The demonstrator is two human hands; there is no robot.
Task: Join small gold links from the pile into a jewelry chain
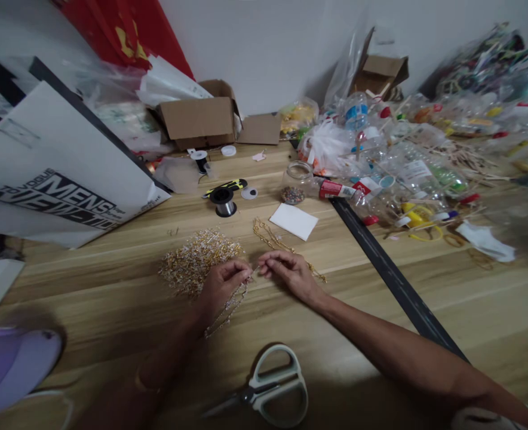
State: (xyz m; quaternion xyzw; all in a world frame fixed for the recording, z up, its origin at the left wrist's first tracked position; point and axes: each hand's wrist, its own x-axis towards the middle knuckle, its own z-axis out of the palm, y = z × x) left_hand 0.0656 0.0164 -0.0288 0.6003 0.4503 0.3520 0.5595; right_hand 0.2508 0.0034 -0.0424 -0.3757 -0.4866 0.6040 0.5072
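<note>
- Wooden worktop (492,310): scissors (261,394) lie nearest us.
- Our left hand (226,279) pinches the silvery chain (230,307), trailing below; our right hand (284,269) pinches a thin strand (255,269).
- We judge: joining step, next needing steady fingertips.
- Farther: glittering pile (192,263), then wire spool (224,206).

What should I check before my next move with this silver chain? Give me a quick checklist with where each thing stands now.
1. Left hand has a grip on the silver chain: ok, the chain hangs from its fingers.
2. Right hand has a firm grip: cannot tell, the thin bit between the hands is too small to make out.
3. Gold chain apart from the silver one: ok, it lies beyond and beside the right hand.
4. Pile well away from the left hand: not ok, the hand is right at its edge.
5. Scissors out of the hands' way: ok, they lie nearer your body.
</note>
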